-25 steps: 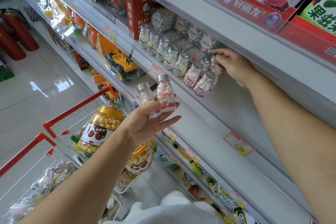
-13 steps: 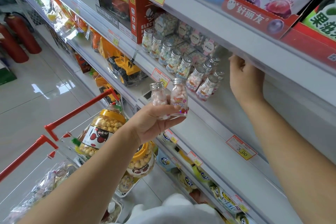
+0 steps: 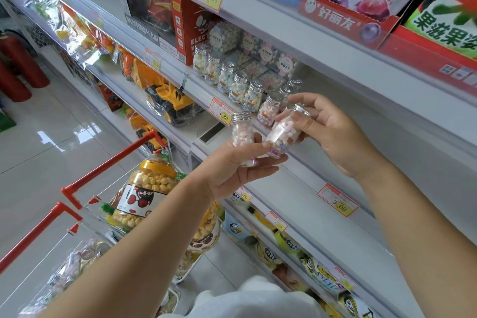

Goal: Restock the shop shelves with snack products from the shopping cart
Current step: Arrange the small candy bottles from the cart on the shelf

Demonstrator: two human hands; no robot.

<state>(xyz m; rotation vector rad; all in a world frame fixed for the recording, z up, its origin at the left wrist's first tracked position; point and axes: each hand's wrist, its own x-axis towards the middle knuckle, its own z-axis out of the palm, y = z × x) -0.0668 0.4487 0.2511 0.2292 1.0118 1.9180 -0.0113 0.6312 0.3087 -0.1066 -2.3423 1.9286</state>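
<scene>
Left hand (image 3: 232,170): fingers curled round a small clear bottle, the upright bottle (image 3: 242,131). It has a silver screw cap and is filled with pale pink and white sweets. The thumb lies across its lower part.

Right hand (image 3: 335,134): we note a grasp near the cap end of a second bottle of the same kind, the tilted bottle (image 3: 282,134). It leans with its cap toward the shelves. Its base lies against the left hand's fingertips, just beside the upright bottle. We cannot tell whether the left fingers bear any of its weight.

Both bottles are in the air, in front of the middle shelf (image 3: 304,175), not on it.

Just behind the hands we see a row of bottles (image 3: 240,82) with silver caps, standing along the front of that shelf. A yellow price tag (image 3: 223,115) reading 3.80 sits on the rail below the row.

Lower left: the shopping cart (image 3: 108,165) with red handles, holding a large popcorn jar (image 3: 147,188) with a yellow lid. A yellow toy digger (image 3: 167,98) sits on a lower shelf behind the cart.
</scene>
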